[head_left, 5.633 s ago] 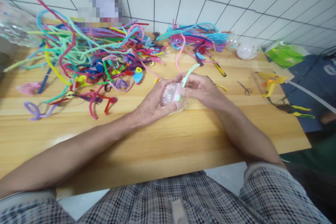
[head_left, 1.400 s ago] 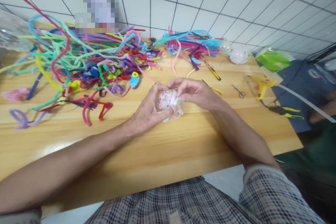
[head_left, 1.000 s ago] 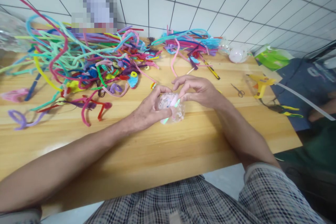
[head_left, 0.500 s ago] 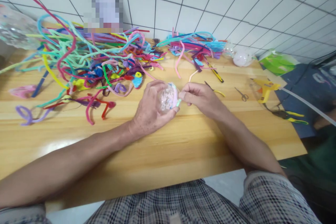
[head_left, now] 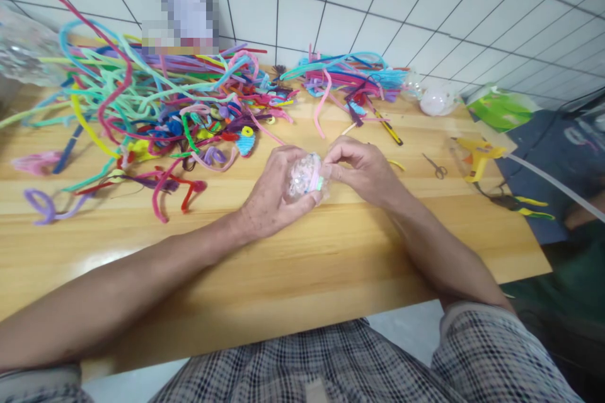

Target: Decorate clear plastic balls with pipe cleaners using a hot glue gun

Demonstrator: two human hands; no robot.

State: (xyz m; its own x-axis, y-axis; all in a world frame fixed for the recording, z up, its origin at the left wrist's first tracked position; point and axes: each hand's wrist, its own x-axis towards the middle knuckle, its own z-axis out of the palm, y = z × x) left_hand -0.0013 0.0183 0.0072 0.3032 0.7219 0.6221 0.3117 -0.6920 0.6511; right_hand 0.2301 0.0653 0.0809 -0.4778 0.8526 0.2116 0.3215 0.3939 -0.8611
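Observation:
My left hand (head_left: 278, 192) is wrapped round a clear plastic ball (head_left: 297, 184) from its left and lower side, with the thumb along the bottom. Pink and white fuzzy strips, like pipe cleaners, show on the ball, along with a small mint-green piece (head_left: 320, 183) at its right edge. Against that right side, the thumb and forefinger of my right hand (head_left: 352, 167) are pinched together. Whatever lies between those fingertips is too small and blurred to make out. A pale strip (head_left: 348, 130) shows just beyond the right knuckles.
A big tangle of pipe cleaners (head_left: 142, 94) covers the back left, and a smaller bundle (head_left: 350, 79) lies at the back middle. To the right are a utility knife (head_left: 388, 130), small scissors (head_left: 437, 167), a yellow glue gun (head_left: 476, 156), pliers (head_left: 520, 206) and a white clear-shelled ball (head_left: 437, 101).
The ball has turned slightly in my left hand, so more of the pink strips face up. My right hand has shifted a little upward and stays pinched at the ball's right side.

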